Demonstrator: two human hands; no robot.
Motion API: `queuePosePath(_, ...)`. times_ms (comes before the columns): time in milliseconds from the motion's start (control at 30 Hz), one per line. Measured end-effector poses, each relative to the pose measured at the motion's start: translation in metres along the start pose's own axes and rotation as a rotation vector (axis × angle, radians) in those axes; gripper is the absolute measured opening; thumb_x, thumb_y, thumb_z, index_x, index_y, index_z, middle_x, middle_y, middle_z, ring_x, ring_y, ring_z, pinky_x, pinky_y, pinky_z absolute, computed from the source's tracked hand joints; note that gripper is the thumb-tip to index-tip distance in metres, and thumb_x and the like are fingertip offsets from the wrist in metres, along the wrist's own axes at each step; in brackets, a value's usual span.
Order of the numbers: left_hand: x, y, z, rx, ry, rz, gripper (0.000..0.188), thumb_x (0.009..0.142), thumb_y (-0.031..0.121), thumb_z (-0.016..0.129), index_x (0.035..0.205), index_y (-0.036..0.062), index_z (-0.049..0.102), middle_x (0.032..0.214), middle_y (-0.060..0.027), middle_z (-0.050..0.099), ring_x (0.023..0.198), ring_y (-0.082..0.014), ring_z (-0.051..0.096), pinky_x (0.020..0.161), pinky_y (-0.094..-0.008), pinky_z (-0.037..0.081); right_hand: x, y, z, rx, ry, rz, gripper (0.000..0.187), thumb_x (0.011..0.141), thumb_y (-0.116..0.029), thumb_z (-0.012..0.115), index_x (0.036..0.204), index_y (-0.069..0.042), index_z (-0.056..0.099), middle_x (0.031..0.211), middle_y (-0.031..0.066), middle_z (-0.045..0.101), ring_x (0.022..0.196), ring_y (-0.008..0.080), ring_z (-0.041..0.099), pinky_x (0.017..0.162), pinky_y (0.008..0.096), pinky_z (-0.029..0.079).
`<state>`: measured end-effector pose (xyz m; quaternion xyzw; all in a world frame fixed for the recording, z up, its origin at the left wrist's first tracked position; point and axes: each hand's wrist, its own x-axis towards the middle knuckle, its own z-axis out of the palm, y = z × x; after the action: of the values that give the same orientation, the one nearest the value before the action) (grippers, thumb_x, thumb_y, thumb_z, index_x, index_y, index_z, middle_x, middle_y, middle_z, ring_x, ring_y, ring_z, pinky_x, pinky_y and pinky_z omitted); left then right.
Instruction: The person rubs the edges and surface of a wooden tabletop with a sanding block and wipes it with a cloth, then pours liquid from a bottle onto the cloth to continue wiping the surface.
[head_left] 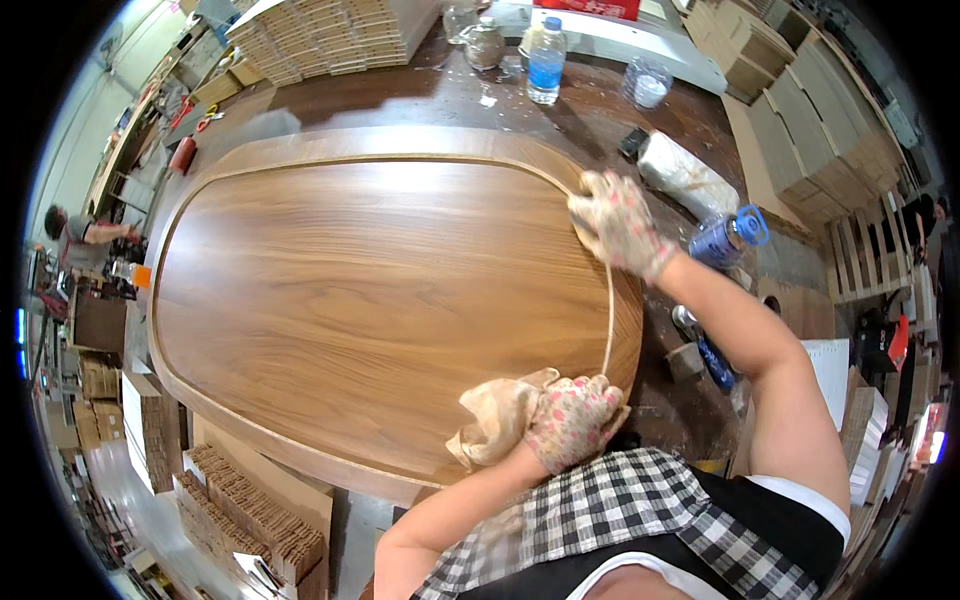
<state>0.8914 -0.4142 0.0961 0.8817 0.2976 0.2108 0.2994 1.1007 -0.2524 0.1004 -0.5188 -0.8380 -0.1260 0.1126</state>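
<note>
A large brown wood-grain panel (380,270) with rounded corners lies flat on the dark table, a raised rim running round it. Along the rim's inner side at the right, a thin pale line (611,310) runs between my two hands. My left hand (575,420), in a flowered glove, is closed round a crumpled beige cloth (492,415) at the near right corner of the panel. My right hand (622,225), gloved alike, rests at the far right corner with its fingers bent over the rim. What lies under those fingertips is hidden.
On the dark table (400,105) beyond the panel stand a water bottle (546,62) and a glass jar (485,45). A wrapped white roll (688,175) and a blue-capped bottle (728,236) lie at the right. Stacked boards (320,40) rise at the back; a person (80,230) works far left.
</note>
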Motion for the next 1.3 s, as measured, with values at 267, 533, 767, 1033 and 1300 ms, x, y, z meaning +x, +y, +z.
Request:
queuePosePath(267,-0.014,-0.001,-0.009,-0.014,-0.015,0.005,0.021,0.090,0.031,0.066,0.084,0.0119,0.060,0.081,-0.0090,0.060,0.074,-0.0274,0.065,0.065,-0.0431,0.051,0.019,-0.018,-0.004,-0.018,0.043,-0.002,0.029,0.081,-0.018,0.075,0.107,-0.007,0.066,0.114,0.0158,0.055,0.105,0.0321,0.056,0.088,0.0447,0.045)
queuePosePath(533,-0.016,-0.009,0.009,-0.015,0.042,0.078,0.018,0.091,0.030,0.063,0.084,0.0135,0.060,0.078,-0.0082,0.058,0.068,-0.0257,0.064,0.057,-0.0417,0.050,0.062,-0.012,0.023,-0.029,0.111,0.023,0.025,0.079,-0.019,0.075,0.099,-0.011,0.065,0.108,0.0132,0.056,0.100,0.0316,0.057,0.083,0.0472,0.047)
queuePosePath(767,-0.018,-0.012,0.022,0.088,0.017,0.032,0.022,0.091,0.036,0.063,0.082,0.0154,0.062,0.079,-0.0045,0.060,0.072,-0.0220,0.068,0.058,-0.0375,0.055,0.145,-0.019,0.065,0.094,0.179,-0.229,0.025,0.081,-0.021,0.077,0.101,-0.010,0.068,0.114,0.0140,0.058,0.101,0.0307,0.059,0.087,0.0433,0.051)
queuePosePath(1033,-0.018,-0.008,0.019,-0.050,0.008,0.022,0.016,0.091,0.026,0.062,0.082,0.0128,0.059,0.078,-0.0079,0.059,0.069,-0.0246,0.064,0.059,-0.0403,0.050,-0.051,-0.058,-0.053,0.054,-0.191,0.074,0.028,0.078,-0.021,0.072,0.102,-0.008,0.067,0.101,0.0128,0.054,0.091,0.0316,0.054,0.074,0.0446,0.043)
queuePosePath(1300,-0.008,0.000,-0.014,-0.024,0.022,-0.057,0.022,0.090,0.023,0.066,0.075,0.0067,0.064,0.081,-0.0145,0.065,0.072,-0.0334,0.065,0.064,-0.0448,0.051,-0.078,-0.058,-0.070,0.323,-0.317,-0.109,0.020,0.076,-0.024,0.072,0.080,-0.009,0.060,0.094,0.0153,0.056,0.090,0.0357,0.058,0.074,0.0500,0.047)
